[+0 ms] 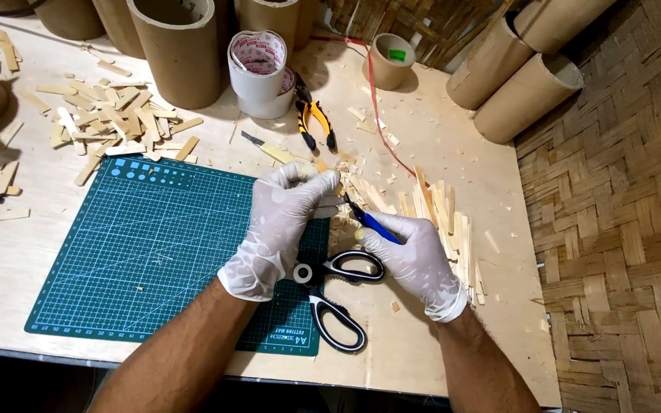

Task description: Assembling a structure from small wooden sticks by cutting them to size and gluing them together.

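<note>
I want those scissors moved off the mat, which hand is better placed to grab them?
Probably the left hand: it holds only a small wood piece, while the right hand grips a blue tool. The scissors lie between both.

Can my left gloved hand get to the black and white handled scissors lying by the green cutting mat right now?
Probably yes: the black and white handled scissors lie uncovered just below the left gloved hand, but its fingers pinch a small wooden piece, so it isn't free.

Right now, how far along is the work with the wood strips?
Done: a pile of cut pieces lies above the mat. In hand: the left hand holds a small piece, the right hand a blue-handled tool. Left: long strips beside the right hand.
</note>
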